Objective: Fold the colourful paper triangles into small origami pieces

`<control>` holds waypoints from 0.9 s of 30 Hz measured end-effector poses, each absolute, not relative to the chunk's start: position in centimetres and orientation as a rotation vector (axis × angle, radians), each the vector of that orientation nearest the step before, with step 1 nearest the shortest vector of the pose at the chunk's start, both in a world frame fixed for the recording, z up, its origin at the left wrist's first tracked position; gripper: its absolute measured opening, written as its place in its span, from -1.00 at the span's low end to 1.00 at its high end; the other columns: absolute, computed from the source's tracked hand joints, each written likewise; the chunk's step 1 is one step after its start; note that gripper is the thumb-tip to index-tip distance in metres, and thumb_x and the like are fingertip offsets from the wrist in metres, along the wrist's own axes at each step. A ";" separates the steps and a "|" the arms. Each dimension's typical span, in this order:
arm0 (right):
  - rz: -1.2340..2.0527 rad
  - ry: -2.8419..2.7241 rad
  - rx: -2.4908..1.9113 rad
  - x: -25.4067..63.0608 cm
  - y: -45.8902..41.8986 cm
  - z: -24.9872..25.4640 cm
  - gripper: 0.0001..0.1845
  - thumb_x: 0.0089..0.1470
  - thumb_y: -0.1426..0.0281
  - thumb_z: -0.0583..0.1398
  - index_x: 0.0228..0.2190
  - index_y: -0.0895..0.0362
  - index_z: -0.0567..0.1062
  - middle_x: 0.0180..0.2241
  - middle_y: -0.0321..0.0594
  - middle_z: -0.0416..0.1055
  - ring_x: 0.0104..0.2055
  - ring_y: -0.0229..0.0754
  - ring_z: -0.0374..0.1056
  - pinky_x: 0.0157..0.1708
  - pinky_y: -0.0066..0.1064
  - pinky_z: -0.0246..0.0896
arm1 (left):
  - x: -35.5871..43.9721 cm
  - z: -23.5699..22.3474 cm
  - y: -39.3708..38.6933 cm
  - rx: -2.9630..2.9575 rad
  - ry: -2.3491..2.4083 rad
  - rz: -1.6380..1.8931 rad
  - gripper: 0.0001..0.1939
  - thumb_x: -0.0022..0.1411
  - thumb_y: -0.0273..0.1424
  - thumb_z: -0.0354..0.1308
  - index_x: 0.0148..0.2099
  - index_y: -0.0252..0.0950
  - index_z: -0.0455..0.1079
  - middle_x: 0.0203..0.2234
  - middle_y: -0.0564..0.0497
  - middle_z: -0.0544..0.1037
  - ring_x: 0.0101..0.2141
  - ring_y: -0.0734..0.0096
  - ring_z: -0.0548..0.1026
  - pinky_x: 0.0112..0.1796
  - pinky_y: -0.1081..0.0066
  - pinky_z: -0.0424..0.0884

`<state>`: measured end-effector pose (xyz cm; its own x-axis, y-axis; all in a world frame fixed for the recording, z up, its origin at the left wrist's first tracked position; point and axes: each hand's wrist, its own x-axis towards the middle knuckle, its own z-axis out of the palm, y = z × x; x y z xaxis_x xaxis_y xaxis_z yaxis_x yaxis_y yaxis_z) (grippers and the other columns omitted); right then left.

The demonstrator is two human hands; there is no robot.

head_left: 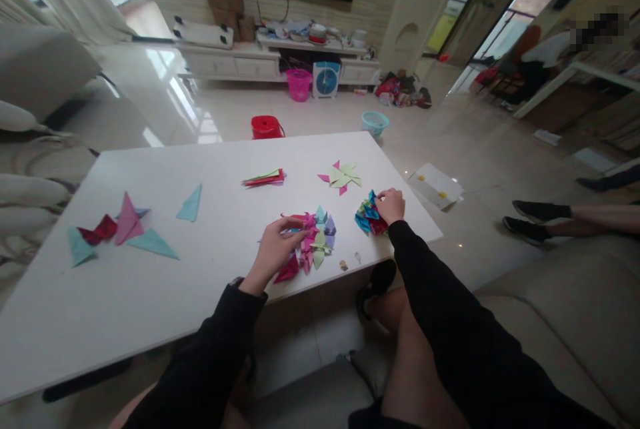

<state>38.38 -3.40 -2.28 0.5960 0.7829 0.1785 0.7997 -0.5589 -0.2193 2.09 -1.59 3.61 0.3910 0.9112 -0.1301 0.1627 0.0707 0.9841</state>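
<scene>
On the white table (220,242) lies a cluster of folded paper pieces (319,242) in pink, green, pale blue and purple. My left hand (280,242) is over its left side, thumb and fingers apart, with the fingertips close to the pink pieces; whether they touch is hard to tell. Farther right, a pile of blue and red folded paper (369,215) rests near the table's right edge. The fingers of my right hand (393,205) are pinched at its upper right, on a blue folded paper piece partly hidden by them.
Behind lie a stack of folded papers (265,178) and a green and pink paper star shape (341,177). Larger folded papers (129,221) are spread at the left. Beyond the table stand a red bucket (266,127) and a blue basin (375,123). Another person's legs (595,219) show at right.
</scene>
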 end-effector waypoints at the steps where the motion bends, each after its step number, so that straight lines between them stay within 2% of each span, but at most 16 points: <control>1: -0.071 -1.295 -2.567 38.3 -3.4 -2.4 -0.79 0.12 0.37 0.17 -0.36 0.12 0.63 -0.11 -0.01 0.46 0.02 0.06 0.21 -0.08 -0.20 0.15 | 1.8 3.8 -1.6 1.401 1.056 0.750 -0.63 0.00 -0.20 0.43 -0.21 -0.33 0.53 -0.23 -0.11 0.66 -0.25 0.20 0.62 -0.17 0.24 0.53; 12: 0.010 -1.341 -2.586 37.7 -3.6 -3.0 -0.77 0.14 0.37 0.15 -0.33 0.17 0.62 -0.13 0.02 0.44 -0.01 0.02 0.14 -0.08 -0.22 0.12 | -0.7 3.9 -1.3 1.416 1.075 0.760 -0.63 0.01 -0.20 0.42 -0.18 -0.31 0.53 -0.19 -0.13 0.65 -0.21 0.16 0.63 -0.18 0.27 0.55; 20: -0.044 -1.336 -2.535 37.6 -3.5 -1.6 -0.77 0.12 0.39 0.14 -0.22 0.13 0.57 -0.08 -0.02 0.45 0.02 0.05 0.20 -0.06 -0.19 0.13 | -1.1 3.7 -0.6 1.439 1.082 0.755 -0.62 -0.02 -0.21 0.44 -0.19 -0.32 0.54 -0.23 -0.12 0.66 -0.21 0.15 0.62 -0.18 0.24 0.55; 27: 0.047 -1.630 -2.259 33.4 -2.9 0.4 -0.83 0.09 0.38 0.18 -0.32 0.12 0.58 -0.14 -0.04 0.48 -0.01 0.05 0.29 0.00 -0.21 0.16 | -3.7 2.1 2.4 1.425 1.169 0.766 -0.58 -0.01 -0.26 0.37 -0.11 -0.35 0.51 -0.27 -0.16 0.64 -0.23 0.18 0.63 -0.20 0.24 0.56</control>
<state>33.35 -2.87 0.35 0.3360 0.9251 0.1770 0.9133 -0.2742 -0.3011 -3.67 2.45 2.05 0.3076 0.9402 -0.1464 0.2409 0.0719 0.9679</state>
